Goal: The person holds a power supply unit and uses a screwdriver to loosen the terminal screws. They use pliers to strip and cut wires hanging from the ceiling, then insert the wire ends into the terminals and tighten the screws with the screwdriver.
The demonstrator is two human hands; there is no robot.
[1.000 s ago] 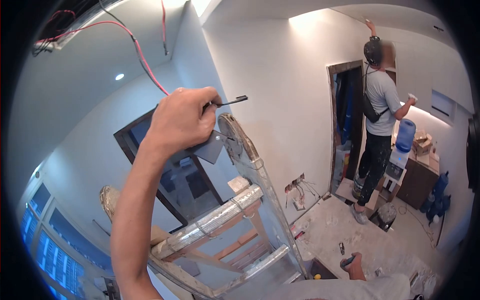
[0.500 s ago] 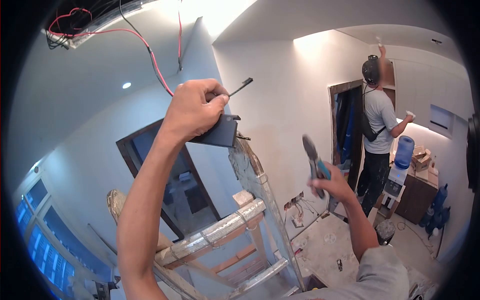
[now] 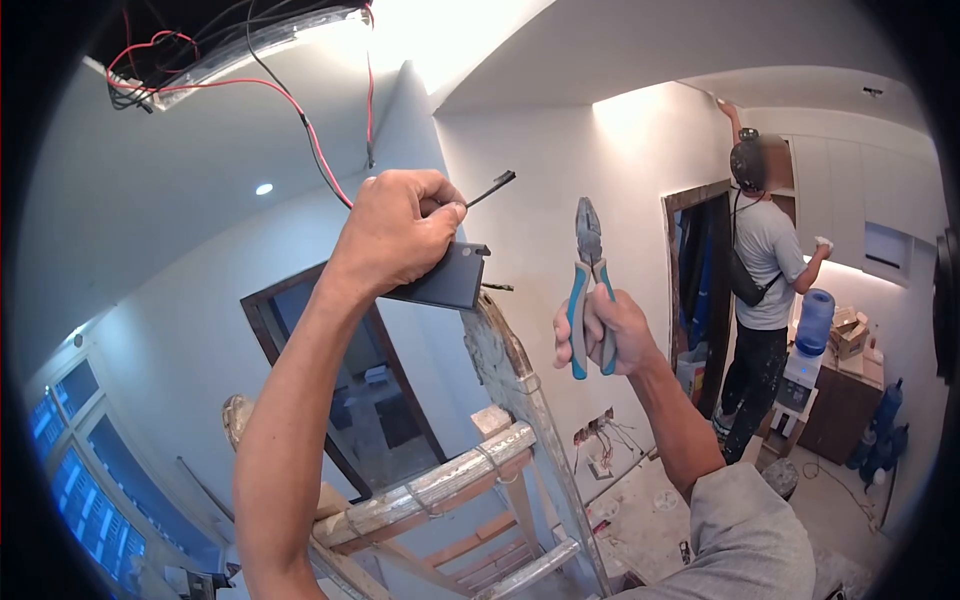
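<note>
My left hand point(image 3: 400, 228) is raised near the middle of the view, fingers closed on a thin black cable with a small black connector point(image 3: 500, 182) on its end. A flat dark-grey box point(image 3: 445, 278) sits under the same fingers; whether they grip it too is partly hidden. Red and black wires point(image 3: 305, 120) run down from the ceiling opening to the back of this hand. To the right, my right hand point(image 3: 622, 335) is wrapped round the teal and grey handles of combination pliers point(image 3: 588, 238). Their jaws point up, close together and touching nothing.
A worn wooden ladder point(image 3: 440, 490) stands just below my hands. Loose wires hang from the ceiling opening point(image 3: 200, 75). Wires stick out of a wall box point(image 3: 598, 435). Another person point(image 3: 765, 260) stands at right, one arm raised, beside a water dispenser point(image 3: 800, 375).
My right hand has moved left, towards my left hand, and turned the pliers so their handles show spread apart. My left hand keeps its hold. The view has tilted slightly; the other person's raised arm shifted left.
</note>
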